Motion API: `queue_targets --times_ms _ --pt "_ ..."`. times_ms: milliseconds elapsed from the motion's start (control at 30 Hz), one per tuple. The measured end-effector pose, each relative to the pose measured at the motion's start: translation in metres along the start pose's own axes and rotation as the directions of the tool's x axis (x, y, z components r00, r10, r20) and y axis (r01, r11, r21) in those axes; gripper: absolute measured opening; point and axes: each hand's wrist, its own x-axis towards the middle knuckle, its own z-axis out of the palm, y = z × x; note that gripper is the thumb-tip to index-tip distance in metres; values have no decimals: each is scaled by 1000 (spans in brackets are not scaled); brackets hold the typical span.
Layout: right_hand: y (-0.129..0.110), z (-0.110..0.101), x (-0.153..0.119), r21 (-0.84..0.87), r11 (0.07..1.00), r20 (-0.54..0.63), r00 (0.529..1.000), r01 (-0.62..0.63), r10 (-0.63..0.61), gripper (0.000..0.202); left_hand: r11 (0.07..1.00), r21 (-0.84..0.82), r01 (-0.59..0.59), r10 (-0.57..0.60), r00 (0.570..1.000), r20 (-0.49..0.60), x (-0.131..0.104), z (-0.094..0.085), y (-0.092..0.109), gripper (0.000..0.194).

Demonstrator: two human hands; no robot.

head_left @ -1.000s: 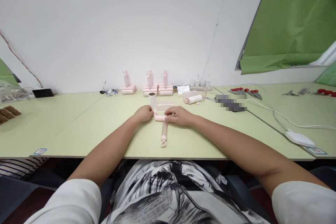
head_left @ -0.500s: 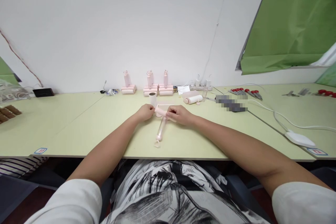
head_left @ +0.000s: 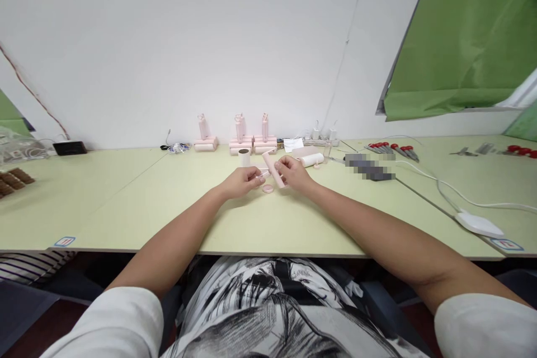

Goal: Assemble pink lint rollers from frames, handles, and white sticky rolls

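Observation:
My right hand (head_left: 294, 173) is closed on the pink frame (head_left: 272, 168) of a lint roller, which tilts with its far end to the left. My left hand (head_left: 242, 182) is closed round the roller's clear and pink handle (head_left: 264, 174); the fingers hide most of it. Below the frame a small round pink cap (head_left: 268, 189) lies on the table. Just beyond my left hand stands a white paper roll (head_left: 244, 158) with a brown core.
Several assembled pink lint rollers (head_left: 205, 144) stand along the wall. Another white roll (head_left: 312, 159) lies to the right, near red-tipped tools (head_left: 381, 147). A white cable (head_left: 461, 201) runs to a white device (head_left: 479, 222) at far right. A black box (head_left: 69, 147) sits at far left.
The lint roller has been turned: its handle, which pointed toward the table's front edge, is now in my left hand. My left hand has moved from the frame's end to the handle.

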Motion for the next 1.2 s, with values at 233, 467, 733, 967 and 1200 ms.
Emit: queue_targets --times_ms 233,467,733,967,1200 --pt "-12 -19 -8 210 832 648 710 -514 276 32 998 -19 -53 54 994 92 0 -2 3 41" --pt "-9 -6 -17 324 774 763 634 -544 126 38 985 -148 -84 111 977 182 -2 9 12 42" --pt "-4 6 -19 353 812 682 722 -466 118 42 957 -283 -62 141 953 267 -3 10 16 45" --pt "-5 7 -15 372 839 598 794 -398 112 44 985 -137 -106 131 973 188 -2 10 19 43" --pt "-7 8 -14 391 857 560 826 -335 67 39 998 21 -66 63 989 137 -4 11 27 50"
